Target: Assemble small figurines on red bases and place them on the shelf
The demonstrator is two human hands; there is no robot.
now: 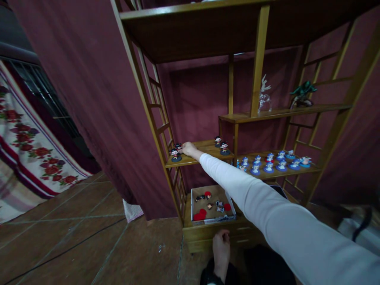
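Right hand (188,150): at rear figurine (178,147) on shelf (188,160), left end, perhaps steadying it (pinch or touch, cannot tell).
Left hand (221,246): half-curled, seemingly idle; cannot tell if empty.
Box (219,192): beneath, likely for easy reach.

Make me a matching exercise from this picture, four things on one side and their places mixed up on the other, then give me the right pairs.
1. Right hand
2. Left hand
3. Clear deer figurine
4. Open box

A. On the same shelf board as a green figurine
B. At the dark-haired figurines on the left
C. Underneath the left-hand shelf, with red pieces inside
D. Lowest in view, near the bottom edge

Pairs: 1-B, 2-D, 3-A, 4-C
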